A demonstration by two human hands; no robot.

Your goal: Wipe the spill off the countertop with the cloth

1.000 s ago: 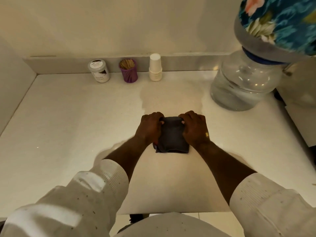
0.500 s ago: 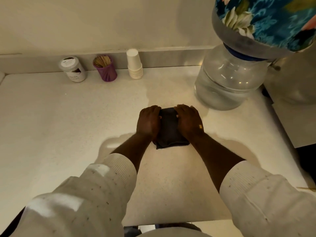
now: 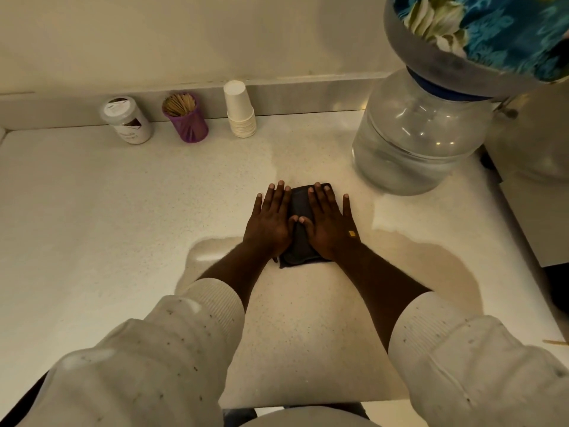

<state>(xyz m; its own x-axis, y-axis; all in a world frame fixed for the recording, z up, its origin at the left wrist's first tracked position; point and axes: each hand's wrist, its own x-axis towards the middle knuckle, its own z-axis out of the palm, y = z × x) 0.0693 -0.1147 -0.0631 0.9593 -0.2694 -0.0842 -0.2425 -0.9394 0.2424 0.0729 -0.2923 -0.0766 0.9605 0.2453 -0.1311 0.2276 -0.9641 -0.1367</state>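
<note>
- My left hand (image 3: 271, 224) lies flat with the fingers stretched out, its palm on the left part of the dark folded cloth (image 3: 300, 229) and its outer fingers on the desk (image 3: 92, 211).
- My right hand (image 3: 328, 224) is also flat and open, pressing on the right part of the cloth; it grips nothing, and its little finger spreads out to the right.
- The two thumbs nearly meet on the middle of the cloth.
- The cloth is on the desk directly under both palms; one strip of it shows between my hands, and its near edge comes out just below my wrists.
- I cannot see clearly where the spill is; a faint darker patch (image 3: 295, 149) shows on the desk just beyond my fingertips.
- Beyond my right hand and further to the right stands a big clear water bottle (image 3: 415, 140), with a flowered cover (image 3: 492, 32) over its upper part.
- Far beyond my left hand, along the back wall, stand a white jar (image 3: 127, 120), a purple holder with wooden sticks (image 3: 186, 117) and a stack of paper cups (image 3: 240, 110).
- Both my sleeves (image 3: 160, 349) are white and pushed up on the forearms.
</note>
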